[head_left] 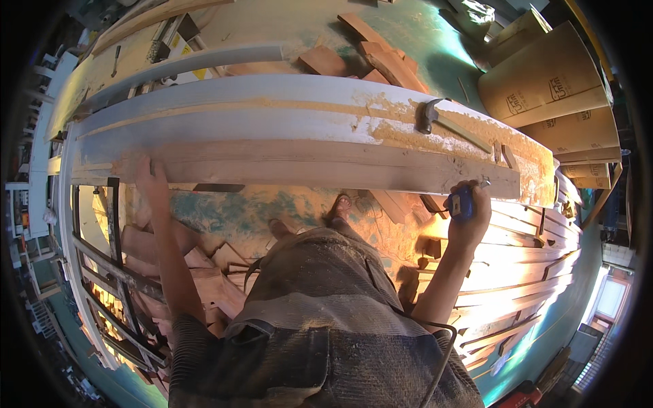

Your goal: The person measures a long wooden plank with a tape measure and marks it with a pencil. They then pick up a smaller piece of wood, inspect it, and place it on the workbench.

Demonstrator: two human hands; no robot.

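Holding tape measure — right grip, left grip on plank edge, floor below

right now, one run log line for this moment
left hand: on plank near left end; right hand: holding blue tape measure by plank's right end; hammer: on sawdusty tabletop

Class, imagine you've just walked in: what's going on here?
The person's left hand seems to rest on the left end of a long wooden board, which lies along the near edge of a pale bench. The right hand holds a blue tape measure near the board's right end. Behind the board lies a hammer.
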